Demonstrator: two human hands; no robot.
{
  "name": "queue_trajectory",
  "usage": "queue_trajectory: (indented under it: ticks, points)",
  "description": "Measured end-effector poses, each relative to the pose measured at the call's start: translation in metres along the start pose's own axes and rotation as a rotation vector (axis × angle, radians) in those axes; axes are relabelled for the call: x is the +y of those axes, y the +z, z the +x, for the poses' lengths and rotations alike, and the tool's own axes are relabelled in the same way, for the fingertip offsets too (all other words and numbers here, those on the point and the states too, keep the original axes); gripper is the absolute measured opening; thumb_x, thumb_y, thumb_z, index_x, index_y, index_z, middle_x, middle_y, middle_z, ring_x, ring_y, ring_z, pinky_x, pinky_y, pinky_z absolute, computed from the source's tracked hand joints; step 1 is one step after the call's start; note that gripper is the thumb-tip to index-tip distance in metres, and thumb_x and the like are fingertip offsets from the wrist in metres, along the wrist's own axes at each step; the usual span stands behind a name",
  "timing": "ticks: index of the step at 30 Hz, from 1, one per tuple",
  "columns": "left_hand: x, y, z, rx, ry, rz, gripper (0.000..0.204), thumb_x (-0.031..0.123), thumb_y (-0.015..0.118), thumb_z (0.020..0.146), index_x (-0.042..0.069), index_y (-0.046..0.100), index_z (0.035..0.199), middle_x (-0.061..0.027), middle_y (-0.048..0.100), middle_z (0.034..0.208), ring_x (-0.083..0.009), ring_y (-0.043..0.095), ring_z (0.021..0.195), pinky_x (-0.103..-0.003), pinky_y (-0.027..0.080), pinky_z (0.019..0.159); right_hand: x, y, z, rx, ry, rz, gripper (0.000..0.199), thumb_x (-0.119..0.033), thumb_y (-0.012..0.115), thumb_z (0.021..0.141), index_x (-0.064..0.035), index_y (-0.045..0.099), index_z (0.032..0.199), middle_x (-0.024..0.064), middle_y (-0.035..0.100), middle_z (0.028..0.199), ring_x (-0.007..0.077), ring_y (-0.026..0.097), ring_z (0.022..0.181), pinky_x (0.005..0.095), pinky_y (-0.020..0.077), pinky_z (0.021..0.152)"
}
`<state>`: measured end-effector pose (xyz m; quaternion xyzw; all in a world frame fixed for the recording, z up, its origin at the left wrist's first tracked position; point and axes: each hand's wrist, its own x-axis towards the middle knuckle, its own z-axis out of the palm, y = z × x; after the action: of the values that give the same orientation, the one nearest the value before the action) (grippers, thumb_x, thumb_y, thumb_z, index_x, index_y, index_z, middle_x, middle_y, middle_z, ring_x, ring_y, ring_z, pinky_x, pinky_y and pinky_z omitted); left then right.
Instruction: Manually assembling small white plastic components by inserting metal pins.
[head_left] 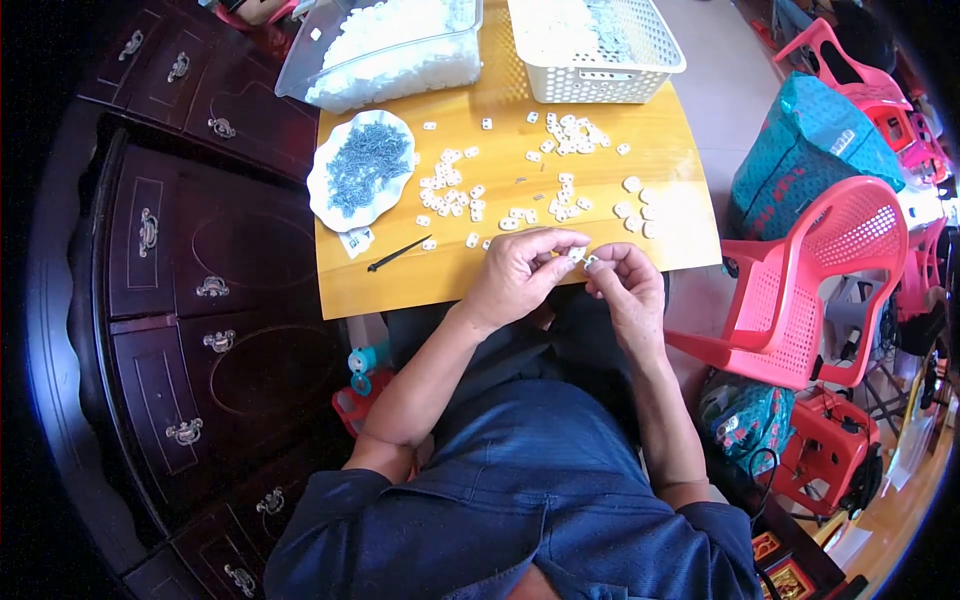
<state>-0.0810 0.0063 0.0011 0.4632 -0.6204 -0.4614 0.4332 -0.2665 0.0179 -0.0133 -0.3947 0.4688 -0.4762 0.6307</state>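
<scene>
Over the table's near edge, my left hand (522,272) pinches a small white plastic piece (577,254) between thumb and forefinger. My right hand (630,287) is closed on another small white piece (591,262), held close against the first; whether they touch is too small to tell. Beyond my hands lie loose white two-holed pieces (445,190), with another cluster (575,135) farther right. Rounded white pieces (632,184) sit near the table's right side. A white scalloped dish (318,185) holds many dark metal screws or pins (368,165).
On the wooden table (360,290) lies a black pointed tool (396,254). At its far side stand a clear bin (400,82) and a white perforated basket (600,85), both full of white pieces. Dark cabinets (150,350) border the left; a pink chair (790,290) and teal bag (800,150) stand right.
</scene>
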Motion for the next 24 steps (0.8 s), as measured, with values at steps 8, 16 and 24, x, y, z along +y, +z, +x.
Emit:
queue_trajectory:
  ticks: [8,16,24]
  points:
    - [-0.0015,0.0029,-0.0016,0.000,-0.011,0.000,0.026,0.000,0.070,0.092,0.003,0.074,0.118,-0.0025,0.074,0.092,-0.0049,0.063,0.075,-0.023,0.054,0.068,0.0026,-0.0026,-0.0020,-0.006,-0.008,0.002,0.010,-0.007,0.067,0.098,-0.0022,0.065,0.107,0.0020,0.070,0.090,0.0061,0.061,0.075,0.0194,0.0486,0.069]
    - [-0.0036,0.0051,-0.0031,0.010,-0.077,-0.118,0.023,-0.001,0.068,0.093,0.000,0.072,0.116,-0.0054,0.074,0.090,-0.0072,0.067,0.076,-0.023,0.055,0.069,0.0028,-0.0016,-0.0016,0.000,-0.002,-0.001,0.010,-0.006,0.067,0.098,-0.0018,0.065,0.106,0.0021,0.069,0.091,0.0061,0.061,0.075,0.0191,0.0492,0.070]
    - [-0.0084,0.0041,-0.0027,0.039,-0.050,-0.082,0.022,-0.002,0.068,0.093,-0.001,0.071,0.115,-0.0022,0.071,0.087,-0.0044,0.065,0.075,-0.022,0.054,0.068,0.0053,-0.0020,-0.0005,-0.005,0.007,-0.001,0.010,-0.007,0.068,0.097,-0.0018,0.065,0.106,0.0022,0.069,0.091,0.0061,0.062,0.075,0.0190,0.0492,0.070]
